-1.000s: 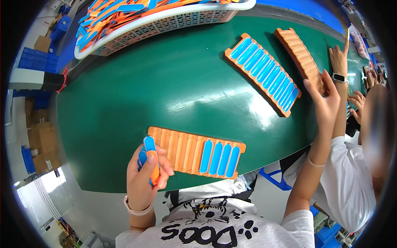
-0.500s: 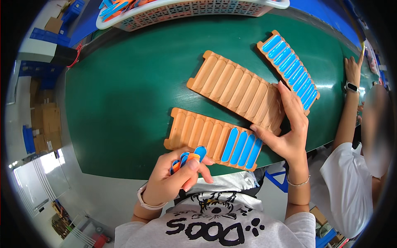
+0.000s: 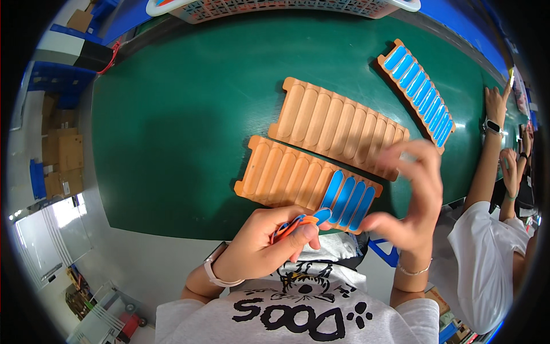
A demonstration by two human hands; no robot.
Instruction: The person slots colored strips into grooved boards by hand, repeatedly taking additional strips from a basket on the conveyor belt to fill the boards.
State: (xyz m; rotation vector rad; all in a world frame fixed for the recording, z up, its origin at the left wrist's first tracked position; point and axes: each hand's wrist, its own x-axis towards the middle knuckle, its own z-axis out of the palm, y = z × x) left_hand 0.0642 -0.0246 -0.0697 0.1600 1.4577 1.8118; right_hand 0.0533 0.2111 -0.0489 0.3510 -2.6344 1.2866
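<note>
My left hand (image 3: 275,241) is closed around a bunch of oblong strips (image 3: 292,225), blue on one side and orange on the other. One blue strip sticks out past the thumb toward the near wooden tray (image 3: 260,172). That slotted tray holds several blue strips (image 3: 353,206) side by side at its right end; its left slots are bare. Right behind it, almost edge to edge, lies a middle wooden tray (image 3: 332,120) with bare slots. My right hand (image 3: 409,192), slightly blurred, hovers at the right ends of both trays, fingers spread and curved, holding nothing.
Toward the far right stands a third wooden tray (image 3: 421,92) filled with blue strips. A white perforated basket (image 3: 281,10) sits at the back edge of the green table (image 3: 172,114). On the right, another person's arm (image 3: 484,157) rests by the table.
My right hand has come off the middle tray and opened. The near and middle trays now lie closer together. My left hand has moved right with its strips.
</note>
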